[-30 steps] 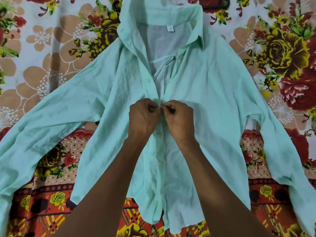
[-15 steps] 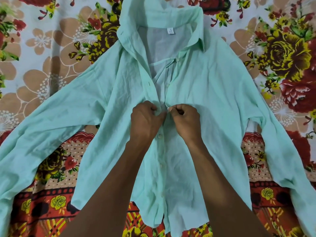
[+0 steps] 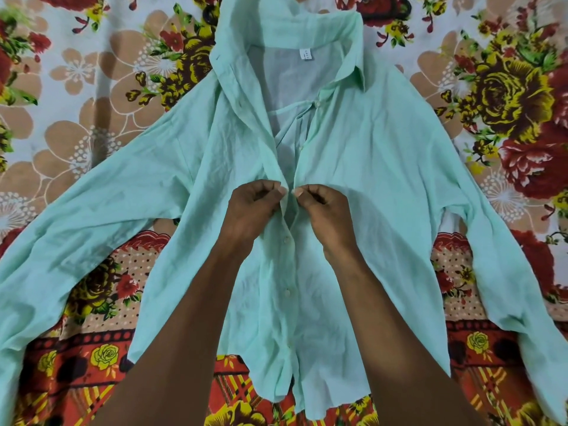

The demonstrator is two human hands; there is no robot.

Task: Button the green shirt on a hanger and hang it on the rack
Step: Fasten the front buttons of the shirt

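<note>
Buttoning the pale green cotton shirt (image 3: 384, 179), mid-placket

Your left hand (image 3: 252, 207) pinches the buttonhole edge and your right hand (image 3: 325, 210) pinches the button edge, fingers curled, so the two strips meet squarely; the shirt lies spread flat, front up, on the floral printed bedsheet (image 3: 92, 87), lower buttons (image 3: 286, 239) closed, upper ones open, keeping the fabric steady while you work upward

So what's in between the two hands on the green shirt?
In the head view, the left hand and right hand each pinch one front edge of the green shirt. Between them is a narrow gap showing the shirt's paler inside fabric.
</note>
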